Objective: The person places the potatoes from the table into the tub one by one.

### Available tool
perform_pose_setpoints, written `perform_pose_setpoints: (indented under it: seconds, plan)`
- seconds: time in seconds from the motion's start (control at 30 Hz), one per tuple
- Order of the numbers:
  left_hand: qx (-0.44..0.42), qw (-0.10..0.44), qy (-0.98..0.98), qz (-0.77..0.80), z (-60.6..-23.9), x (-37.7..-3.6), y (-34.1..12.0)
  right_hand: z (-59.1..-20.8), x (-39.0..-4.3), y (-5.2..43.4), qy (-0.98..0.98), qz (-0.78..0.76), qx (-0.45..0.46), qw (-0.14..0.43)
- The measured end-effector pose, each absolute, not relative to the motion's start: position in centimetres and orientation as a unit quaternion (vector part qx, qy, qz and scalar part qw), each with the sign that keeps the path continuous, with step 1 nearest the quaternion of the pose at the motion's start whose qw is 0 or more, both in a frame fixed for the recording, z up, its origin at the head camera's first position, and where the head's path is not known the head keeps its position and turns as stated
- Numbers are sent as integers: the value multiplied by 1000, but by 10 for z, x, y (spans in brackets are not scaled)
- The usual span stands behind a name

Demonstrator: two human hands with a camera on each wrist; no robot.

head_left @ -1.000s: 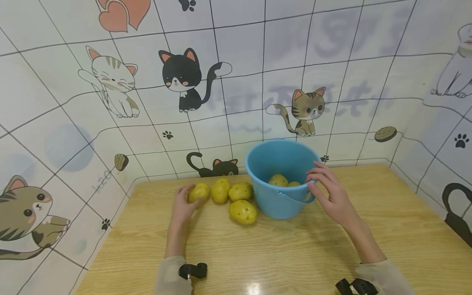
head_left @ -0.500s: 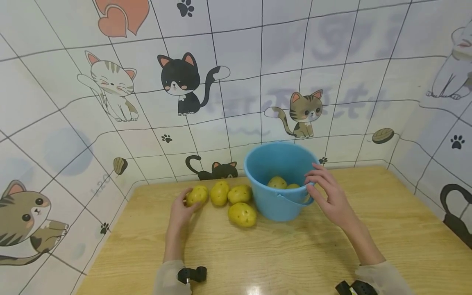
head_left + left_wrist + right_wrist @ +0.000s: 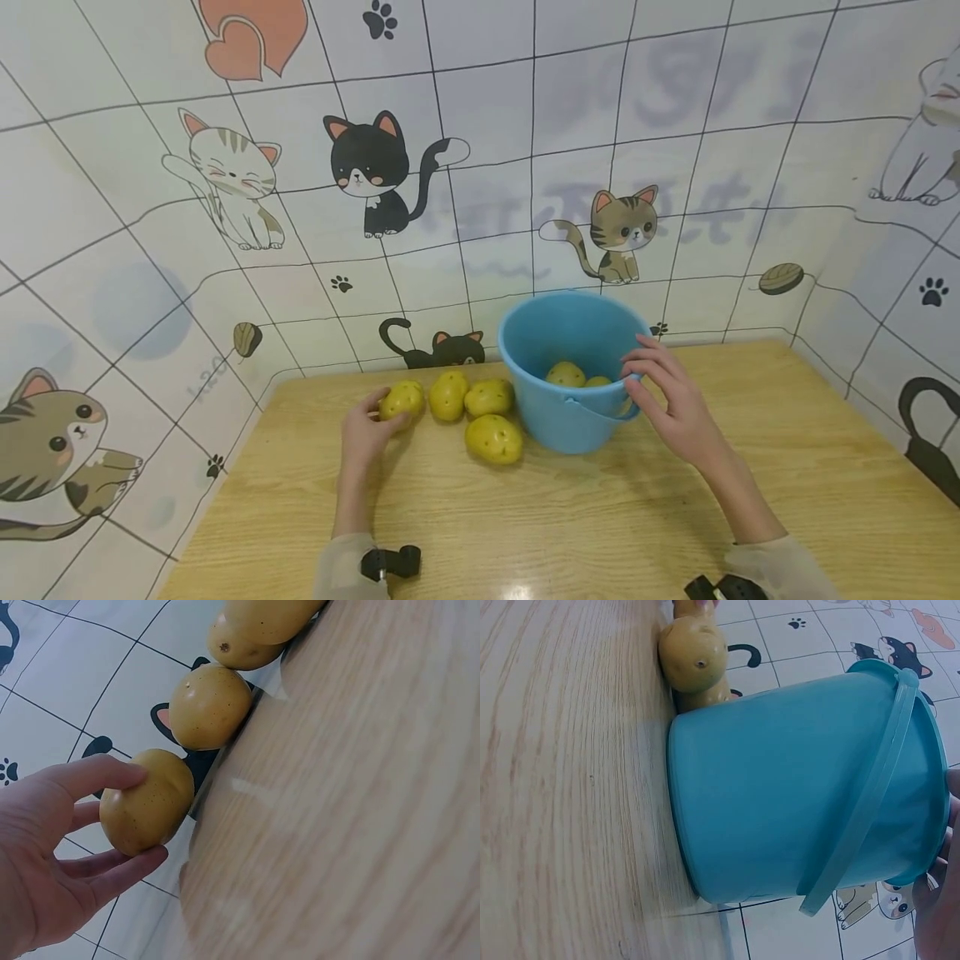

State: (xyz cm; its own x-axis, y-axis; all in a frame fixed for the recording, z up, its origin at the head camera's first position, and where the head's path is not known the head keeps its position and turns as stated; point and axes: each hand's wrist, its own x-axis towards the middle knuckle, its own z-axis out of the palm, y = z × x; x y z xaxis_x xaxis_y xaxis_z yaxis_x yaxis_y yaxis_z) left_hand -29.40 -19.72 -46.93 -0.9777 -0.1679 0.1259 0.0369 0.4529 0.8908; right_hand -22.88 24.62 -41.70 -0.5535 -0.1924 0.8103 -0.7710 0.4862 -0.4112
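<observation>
Left hand (image 3: 366, 432): the leftmost potato (image 3: 403, 401) is gripped, with the thumb laid on one side and the fingers curled round the other.
Leftmost potato: it is held low at the far left of the row, near the back of the table (image 3: 450, 525); whether it is lifted cannot be told.
Row: the second potato (image 3: 448, 397) is placed just beside the held one, then the third potato (image 3: 489, 399), close by the bucket (image 3: 566, 425); the front potato (image 3: 493, 439) is set nearer the person.
Bucket: it is stood upright, with one pale potato (image 3: 566, 375) and part of another (image 3: 597, 382) seen inside; the handle (image 3: 862, 795) is left hanging down its outer side.
Right hand (image 3: 675, 408): the bucket's right rim is pinched between the curled fingers and the thumb.
Step in hand: judged to be the grasping of the leftmost potato while the bucket is steadied.
Next move: a secure grip and a lift clear of the second potato seem called for.
</observation>
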Motion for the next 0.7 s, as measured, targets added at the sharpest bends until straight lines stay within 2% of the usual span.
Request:
perform_pose_setpoints:
  seconds: [0.27, 0.7]
  plan:
    - [47, 126, -836, -532, -463, -293, -198, -417, -227, 246, -788, 400, 302, 357]
    - [15, 199, -820, -536, -428, -283, -187, -417, -227, 246, -791, 404, 296, 351]
